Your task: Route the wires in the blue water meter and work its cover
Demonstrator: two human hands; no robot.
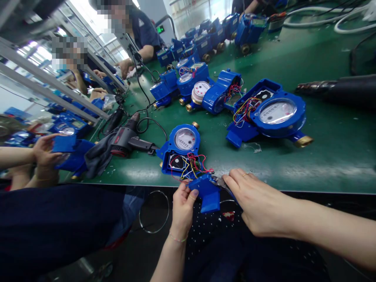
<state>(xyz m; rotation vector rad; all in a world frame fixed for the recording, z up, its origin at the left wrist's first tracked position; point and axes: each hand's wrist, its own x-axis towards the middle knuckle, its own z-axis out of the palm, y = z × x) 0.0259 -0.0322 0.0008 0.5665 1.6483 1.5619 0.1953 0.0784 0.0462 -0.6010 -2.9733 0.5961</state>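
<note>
My left hand (183,205) pinches the left edge of a blue plastic cover (205,192), held just off the front edge of the bench. Closed around a pair of pliers (225,186), my right hand (257,201) brings their jaws against the cover's upper right corner. Behind the cover lies a blue water meter (185,139) with a round white dial. Its lower compartment is uncovered, and red, yellow and white wires run from it toward the cover. The pliers' handles are mostly hidden in my palm.
A larger-looking opened meter (277,111) with loose wires lies to the right, near a dark heat-gun-like tool (337,90). Left of centre sits a grey heat gun (126,137) on a cloth. More meters (202,43) fill the back. A co-worker's hands (47,154) hold another meter at left.
</note>
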